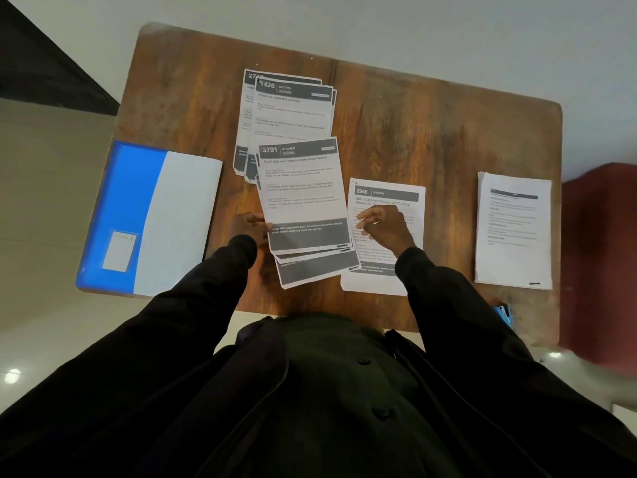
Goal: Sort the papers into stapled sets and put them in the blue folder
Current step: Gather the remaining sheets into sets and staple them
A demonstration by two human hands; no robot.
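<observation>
Head view: the papers headed 3791 (303, 188) lie fanned just in front of the person, between the two hands, their upper corner overlapping the far pile topped by the sheet headed 1426 (293, 112). At least two more sheets show under the top one at its near end. The left grip (249, 226) pinches the left edge of this set low down, thumb on top and fingers curled beneath. The right grip (382, 225) is just to the right of the set, over the sheet headed 2946 (387, 194); its fingers are loosely curled and hold nothing, and whether they touch the sheet cannot be told. The blue folder (134, 201) lies flat at the left edge of the table (431, 132), left of the left grip and apart from it, with a pale panel across its right part. A neat white stack (513, 232) sits near the right edge, well apart from the right grip. A small blue object (503, 312) shows at the near right corner. The table is dark wood over a pale floor (41, 236), with a dark red seat (601, 257) beside it on the right.
</observation>
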